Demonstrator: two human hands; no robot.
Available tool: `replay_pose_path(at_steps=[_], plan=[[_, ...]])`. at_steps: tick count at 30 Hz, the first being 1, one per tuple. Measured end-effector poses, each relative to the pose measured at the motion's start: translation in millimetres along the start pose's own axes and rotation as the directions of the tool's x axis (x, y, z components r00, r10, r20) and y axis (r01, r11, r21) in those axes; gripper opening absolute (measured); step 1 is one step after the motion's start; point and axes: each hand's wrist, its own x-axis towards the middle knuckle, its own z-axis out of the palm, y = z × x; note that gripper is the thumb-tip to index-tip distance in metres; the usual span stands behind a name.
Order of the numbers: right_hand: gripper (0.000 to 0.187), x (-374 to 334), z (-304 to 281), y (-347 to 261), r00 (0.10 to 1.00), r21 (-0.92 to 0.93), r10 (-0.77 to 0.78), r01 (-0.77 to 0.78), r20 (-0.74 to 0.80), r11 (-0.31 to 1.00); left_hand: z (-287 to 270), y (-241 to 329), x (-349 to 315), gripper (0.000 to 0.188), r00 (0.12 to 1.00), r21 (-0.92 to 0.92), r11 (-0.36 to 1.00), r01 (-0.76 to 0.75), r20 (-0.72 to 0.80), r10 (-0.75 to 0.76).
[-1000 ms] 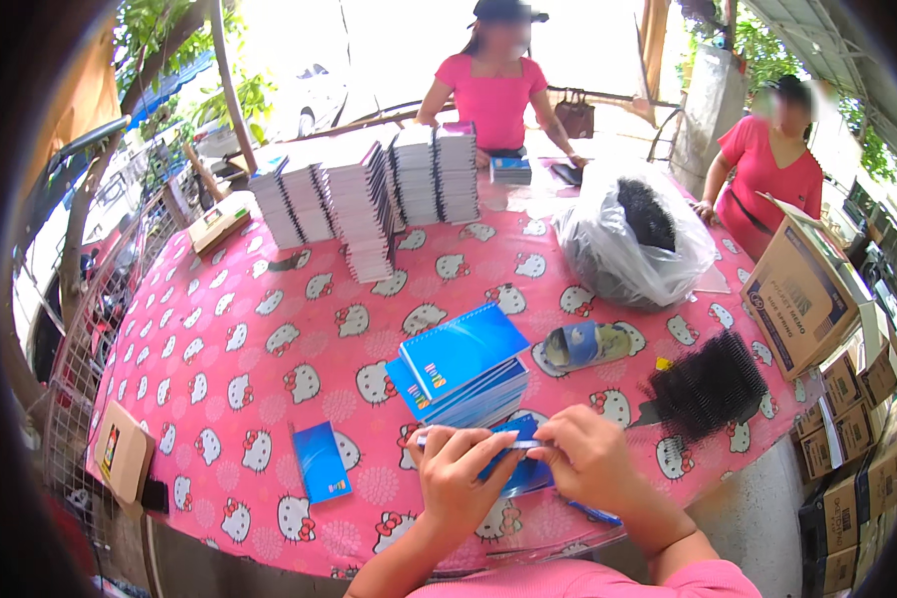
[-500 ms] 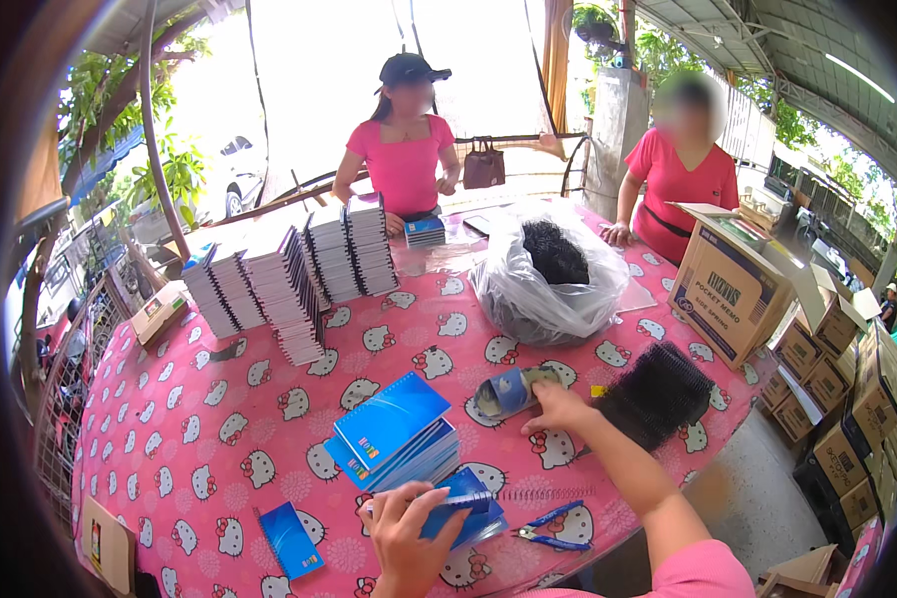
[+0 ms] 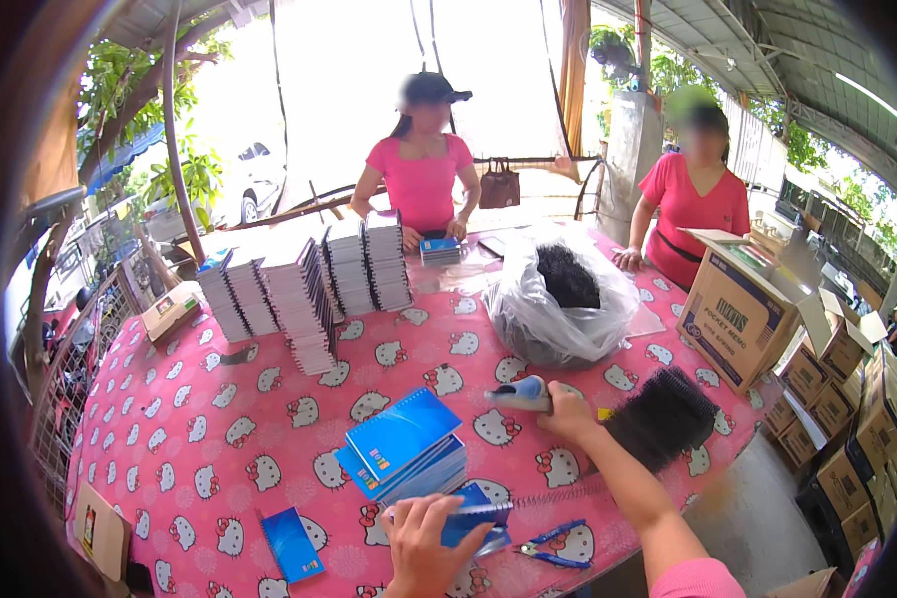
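My left hand (image 3: 427, 543) is closed on the edge of a small blue notebook (image 3: 478, 518) near the front of the table. A thin spiral coil (image 3: 558, 491) sticks out to the right from that notebook's edge. My right hand (image 3: 568, 411) grips a blue-and-grey tool (image 3: 520, 395) with a pale handle, raised off the cloth; its exact kind is unclear. Just beyond my left hand stands a stack of blue notebooks (image 3: 404, 439). Blue-handled pliers (image 3: 556, 545) lie to the right, and a single blue spiral notebook (image 3: 292, 544) lies to the left.
Tall stacks of spiral notebooks (image 3: 299, 304) stand at the far left. A plastic bag (image 3: 558, 314) of black coils, a pile of black coils (image 3: 661, 419) and a cardboard box (image 3: 736, 317) occupy the right side. Two people in pink stand across the pink tablecloth (image 3: 219, 399).
My right hand has closed on the blue-and-grey tool and lifted it from the table. My left hand stays at the notebook. The person in the cap now has both hands by the small notebook stack.
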Motion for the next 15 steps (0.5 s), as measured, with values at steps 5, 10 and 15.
replay_pose_path(at_steps=[5, 10, 15], plan=[[0.043, -41.2, -68.4, -49.6, 0.608, 0.918, -0.783, 0.372, -0.131, 0.135, -1.4, -3.2, -0.6, 0.033, 0.999, -0.017, 0.999, -0.042, -0.03, 0.042], [0.035, -69.3, -83.8, -59.7, 0.841, 0.76, -0.541, 0.358, -0.011, 0.542, 6.3, -0.8, 5.1, 0.034, 0.998, -0.063, 0.997, -0.055, 0.023, 0.057], [0.036, -72.0, -78.5, -81.3, 0.829, 0.291, -0.499, 0.427, 0.252, 0.856, 1.0, 4.1, 2.5, 0.041, 0.993, -0.106, 0.99, 0.087, 0.094, -0.077]])
